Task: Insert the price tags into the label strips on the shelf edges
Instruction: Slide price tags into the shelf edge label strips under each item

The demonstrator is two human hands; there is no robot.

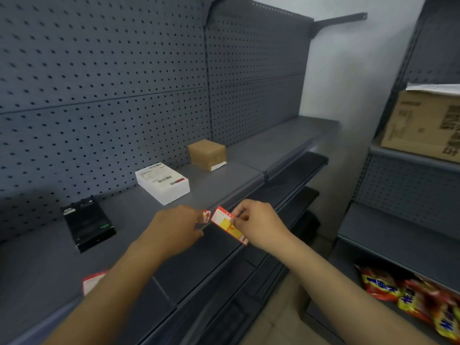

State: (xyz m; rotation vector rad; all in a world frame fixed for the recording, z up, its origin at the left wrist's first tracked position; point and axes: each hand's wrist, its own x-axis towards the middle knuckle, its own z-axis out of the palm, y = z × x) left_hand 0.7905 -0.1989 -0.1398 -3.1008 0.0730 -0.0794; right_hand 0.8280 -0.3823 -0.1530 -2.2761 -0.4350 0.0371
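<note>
A person stands at a dark grey shelf [139, 235] with a pegboard back, both bare arms reaching toward its front edge. The right hand [258, 224] pinches a red, white and yellow price tag [227, 226] between thumb and forefinger, fingers closed on its right end; the tag tilts down to the right, just above the label strip [239, 197] running along the shelf edge. The left hand [174, 226] is blurred, its fingers curled in close beside a second, smaller red and white tag [206, 215] at the shelf edge; whether it actually grips that tag I cannot tell. The two hands are near each other, the tags almost touching.

On the shelf sit a black device [88, 224] to the left, a white box with printed labels [163, 183] in the middle, and a small brown box [206, 153] farther back. Another red and white tag [93, 281] lies on the shelf by the left forearm. To the right, a neighbouring shelf unit holds a cardboard carton [423, 123] and, lower down, red and yellow snack packets [408, 297].
</note>
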